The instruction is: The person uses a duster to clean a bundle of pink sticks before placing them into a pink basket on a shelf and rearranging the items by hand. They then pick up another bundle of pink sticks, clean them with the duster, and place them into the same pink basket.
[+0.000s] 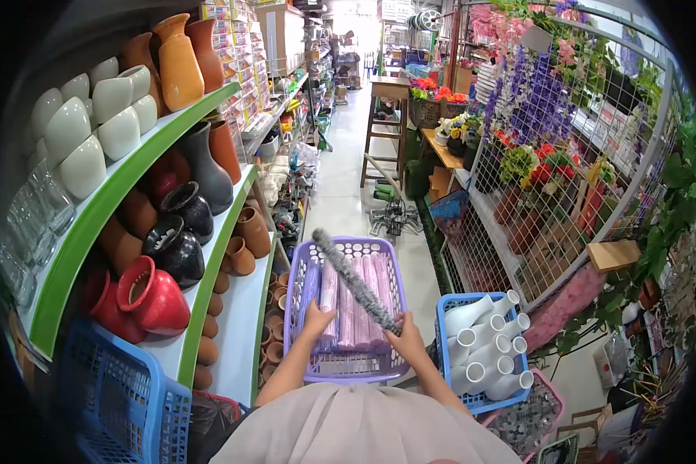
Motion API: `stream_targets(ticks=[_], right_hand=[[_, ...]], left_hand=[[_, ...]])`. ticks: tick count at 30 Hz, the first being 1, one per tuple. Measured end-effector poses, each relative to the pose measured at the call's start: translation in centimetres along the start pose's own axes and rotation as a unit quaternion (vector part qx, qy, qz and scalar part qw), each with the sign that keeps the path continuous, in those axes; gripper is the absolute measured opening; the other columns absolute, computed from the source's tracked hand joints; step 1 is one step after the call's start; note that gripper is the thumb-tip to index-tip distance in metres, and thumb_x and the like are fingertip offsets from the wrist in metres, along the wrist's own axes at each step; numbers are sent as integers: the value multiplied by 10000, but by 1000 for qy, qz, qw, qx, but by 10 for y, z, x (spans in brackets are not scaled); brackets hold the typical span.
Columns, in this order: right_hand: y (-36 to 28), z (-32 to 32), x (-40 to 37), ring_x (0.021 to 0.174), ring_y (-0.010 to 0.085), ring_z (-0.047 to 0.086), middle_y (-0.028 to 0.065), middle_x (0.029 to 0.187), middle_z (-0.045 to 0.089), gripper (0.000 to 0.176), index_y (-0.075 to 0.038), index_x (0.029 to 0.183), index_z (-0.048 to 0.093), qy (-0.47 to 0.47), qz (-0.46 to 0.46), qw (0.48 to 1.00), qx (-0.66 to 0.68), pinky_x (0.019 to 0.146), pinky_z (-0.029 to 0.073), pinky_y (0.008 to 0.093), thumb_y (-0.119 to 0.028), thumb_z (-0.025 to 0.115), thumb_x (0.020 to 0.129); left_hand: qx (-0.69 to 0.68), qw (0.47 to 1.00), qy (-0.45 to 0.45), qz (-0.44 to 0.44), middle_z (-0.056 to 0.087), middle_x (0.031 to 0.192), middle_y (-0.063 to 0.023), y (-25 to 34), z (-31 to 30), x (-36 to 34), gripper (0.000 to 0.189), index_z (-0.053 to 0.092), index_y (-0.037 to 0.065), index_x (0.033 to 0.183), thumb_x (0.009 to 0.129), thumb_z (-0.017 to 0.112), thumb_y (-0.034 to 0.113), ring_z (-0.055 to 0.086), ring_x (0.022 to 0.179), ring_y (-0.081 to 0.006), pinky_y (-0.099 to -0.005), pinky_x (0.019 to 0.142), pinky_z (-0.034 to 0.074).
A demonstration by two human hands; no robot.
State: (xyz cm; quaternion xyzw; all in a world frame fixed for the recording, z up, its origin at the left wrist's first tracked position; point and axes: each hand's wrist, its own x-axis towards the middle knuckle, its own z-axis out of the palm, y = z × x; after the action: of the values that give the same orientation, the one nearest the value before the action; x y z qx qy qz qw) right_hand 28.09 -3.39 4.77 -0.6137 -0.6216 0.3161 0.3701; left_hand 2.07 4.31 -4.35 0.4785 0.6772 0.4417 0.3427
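Observation:
My right hand [407, 336] is closed around the lower end of a fluffy grey duster [353, 284], which slants up and left over a purple plastic basket [400, 298]. Inside the basket lie long pink bundles in clear wrap [361, 309], with a lilac bundle [308, 284] along the left side. My left hand [317, 319] rests at the basket's left side, by the near ends of the bundles. Its thumb points right, apart from the fingers, and nothing shows in its grasp; some fingertips are hidden.
Left shelves hold white pots [83, 166], black vases [174, 249] and red vases [153, 295]. To the right stands a blue basket [443, 329] of white bottle-shaped vases [479, 352]. Beyond, a wire rack [588, 147] carries artificial flowers. A wooden stool [390, 89] stands along the aisle.

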Motion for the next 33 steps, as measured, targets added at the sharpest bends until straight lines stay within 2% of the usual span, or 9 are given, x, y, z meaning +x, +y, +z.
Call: stream_targets(ticks=[6, 14, 15, 16, 20, 24, 27, 32, 33], right_hand=[[-3, -33, -6, 822, 290, 687, 199, 886, 688, 428, 6, 1101, 552, 25, -39, 998, 41, 713, 507, 361, -242, 737, 805], [-28, -79, -64, 820, 387, 632, 200, 871, 651, 332, -39, 1086, 570, -72, -1, 996, -53, 712, 491, 405, -241, 670, 841], [-23, -81, -72, 847, 373, 631, 187, 921, 652, 345, -48, 1091, 572, -61, -88, 989, -97, 725, 493, 408, -244, 676, 826], [-17, -83, -79, 874, 359, 630, 174, 970, 653, 359, -58, 1096, 575, -49, -176, 973, -140, 738, 496, 411, -247, 682, 810], [10, -121, -83, 857, 340, 630, 158, 960, 645, 328, -71, 1099, 591, -11, -248, 929, -274, 727, 498, 442, -172, 639, 791], [23, -153, -83, 767, 402, 617, 181, 854, 636, 258, -60, 1020, 590, 189, -79, 952, -227, 658, 478, 480, -209, 640, 815], [11, -168, -119, 797, 392, 622, 178, 878, 644, 296, -66, 1033, 596, 148, -41, 969, -191, 673, 486, 466, -237, 671, 803], [37, -186, -182, 835, 362, 623, 166, 911, 653, 363, -75, 988, 590, -66, -245, 917, -307, 669, 485, 450, -294, 740, 740], [53, -183, -183, 797, 360, 625, 173, 885, 650, 361, -67, 944, 588, 35, -311, 922, -228, 639, 474, 452, -328, 742, 747]], left_hand=[[-343, 905, -202, -152, 621, 972, -131, 67, -41, -29, 516, 496, -49, 1228, 833, 682, 227, 624, 824, -199, -306, 693, 525], [-655, 584, -451, -161, 621, 926, -136, 65, -19, -40, 457, 495, 8, 1237, 932, 558, 342, 617, 748, -212, -293, 646, 553], [-549, 782, -268, -128, 620, 954, -146, 75, -15, -59, 554, 467, -1, 1260, 956, 480, 462, 629, 761, -228, -314, 639, 572], [-515, 790, -225, -243, 621, 887, -119, 90, -10, -68, 602, 521, 34, 1202, 948, 413, 569, 617, 725, -190, -346, 595, 554], [-468, 807, -303, -193, 605, 893, -119, 86, -8, -95, 549, 455, 61, 1288, 997, 328, 509, 601, 708, -214, -353, 618, 540], [-503, 781, -358, -92, 563, 1014, -135, 107, -11, -151, 438, 264, 200, 1418, 1033, 283, 406, 538, 668, -193, -318, 568, 489], [-506, 788, -346, -57, 599, 961, -121, 109, -7, -185, 433, 391, 114, 1340, 1027, 298, 399, 582, 686, -196, -334, 596, 514], [-412, 866, -242, -145, 630, 958, -92, 113, -4, -247, 488, 562, 41, 1182, 1012, 343, 442, 633, 841, -180, -324, 726, 547], [-442, 836, -293, -143, 628, 963, -106, 100, -6, -252, 448, 521, 57, 1232, 1005, 390, 419, 645, 842, -206, -345, 734, 559]])
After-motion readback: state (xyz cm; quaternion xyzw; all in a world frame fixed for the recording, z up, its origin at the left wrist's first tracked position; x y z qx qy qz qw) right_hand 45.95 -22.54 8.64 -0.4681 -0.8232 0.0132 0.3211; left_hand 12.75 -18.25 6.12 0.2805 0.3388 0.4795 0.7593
